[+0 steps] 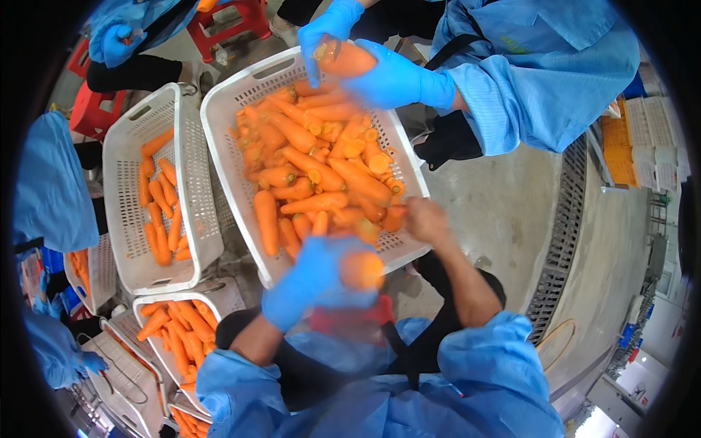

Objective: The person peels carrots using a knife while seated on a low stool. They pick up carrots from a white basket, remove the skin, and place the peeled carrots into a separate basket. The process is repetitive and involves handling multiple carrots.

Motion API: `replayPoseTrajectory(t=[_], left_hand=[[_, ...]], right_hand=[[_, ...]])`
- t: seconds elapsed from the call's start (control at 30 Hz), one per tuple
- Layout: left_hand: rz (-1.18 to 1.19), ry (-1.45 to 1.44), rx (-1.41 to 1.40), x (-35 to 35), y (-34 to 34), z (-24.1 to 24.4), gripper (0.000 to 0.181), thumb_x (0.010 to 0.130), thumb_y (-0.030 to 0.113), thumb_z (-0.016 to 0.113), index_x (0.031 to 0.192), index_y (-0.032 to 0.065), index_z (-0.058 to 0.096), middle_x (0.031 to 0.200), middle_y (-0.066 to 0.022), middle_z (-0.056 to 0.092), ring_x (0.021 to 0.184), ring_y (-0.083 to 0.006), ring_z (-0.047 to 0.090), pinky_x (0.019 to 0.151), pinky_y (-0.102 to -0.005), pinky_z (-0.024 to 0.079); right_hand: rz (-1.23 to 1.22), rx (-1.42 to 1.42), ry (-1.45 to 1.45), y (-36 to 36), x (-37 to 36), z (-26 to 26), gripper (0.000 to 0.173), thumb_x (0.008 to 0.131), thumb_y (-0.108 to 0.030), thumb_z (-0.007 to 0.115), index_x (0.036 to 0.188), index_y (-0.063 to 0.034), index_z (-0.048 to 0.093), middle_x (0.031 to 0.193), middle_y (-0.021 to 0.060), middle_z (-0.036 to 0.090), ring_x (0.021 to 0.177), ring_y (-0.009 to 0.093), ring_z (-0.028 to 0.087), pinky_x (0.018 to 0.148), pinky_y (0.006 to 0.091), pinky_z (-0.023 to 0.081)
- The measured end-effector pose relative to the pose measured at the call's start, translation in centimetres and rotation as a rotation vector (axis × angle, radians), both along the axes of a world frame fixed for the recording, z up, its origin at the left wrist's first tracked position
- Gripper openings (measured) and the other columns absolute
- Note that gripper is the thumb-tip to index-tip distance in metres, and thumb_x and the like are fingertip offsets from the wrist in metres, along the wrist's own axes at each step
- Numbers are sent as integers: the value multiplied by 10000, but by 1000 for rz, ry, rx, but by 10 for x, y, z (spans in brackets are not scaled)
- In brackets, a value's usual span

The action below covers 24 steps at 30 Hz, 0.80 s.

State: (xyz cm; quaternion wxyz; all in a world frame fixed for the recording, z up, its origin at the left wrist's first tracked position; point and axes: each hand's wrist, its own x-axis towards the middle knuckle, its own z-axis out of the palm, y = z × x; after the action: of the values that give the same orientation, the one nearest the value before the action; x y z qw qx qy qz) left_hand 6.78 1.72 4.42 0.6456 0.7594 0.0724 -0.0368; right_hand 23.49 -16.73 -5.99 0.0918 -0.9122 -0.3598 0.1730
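My left hand, in a blue glove and blurred by motion, is closed around a carrot whose cut orange end faces right. My bare right hand is closed at the right rim of a large white perforated plastic basket. A small red item, perhaps a knife handle, shows at its fingers; blur hides the rest. The basket before me holds many peeled carrots, with cut end slices among them on the right side.
Across the basket, a co-worker's blue-gloved hands hold a thick carrot. A second white basket with carrots stands at left, another at lower left. Red stools and other workers are around. A floor drain grate runs at right.
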Motion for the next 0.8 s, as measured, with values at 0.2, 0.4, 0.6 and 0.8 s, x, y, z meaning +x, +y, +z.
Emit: replayPoseTrajectory(t=[0.2,0.4,0.6,0.8], left_hand=[[147,69,-5,0,9,-7,431,573,155,768,957,32,618,834,-72,646,799,-148,623,768,-299,490],[254,92,-57,-3,18,-32,436,584,131,778,971,29,605,935,-66,639,876,-123,604,786,-299,492],[339,105,-3,6,11,-41,462,599,256,798,980,72,611,865,-93,656,796,-194,664,695,-305,525],[390,137,8,12,4,-41,491,589,261,833,963,34,611,849,-92,661,773,-169,654,694,-289,524]], right_hand=[[-194,92,230,21,-3,48,133,761,-151,595,836,-41,602,763,210,622,763,403,599,673,452,480],[-119,297,338,54,-29,71,83,748,-81,618,810,-38,584,699,184,602,684,367,601,614,399,475],[126,552,189,51,-46,68,138,682,35,618,794,-38,584,678,149,609,630,312,626,548,349,479],[131,467,155,46,-52,69,171,672,9,635,817,-51,569,632,155,590,596,318,615,534,377,473]])
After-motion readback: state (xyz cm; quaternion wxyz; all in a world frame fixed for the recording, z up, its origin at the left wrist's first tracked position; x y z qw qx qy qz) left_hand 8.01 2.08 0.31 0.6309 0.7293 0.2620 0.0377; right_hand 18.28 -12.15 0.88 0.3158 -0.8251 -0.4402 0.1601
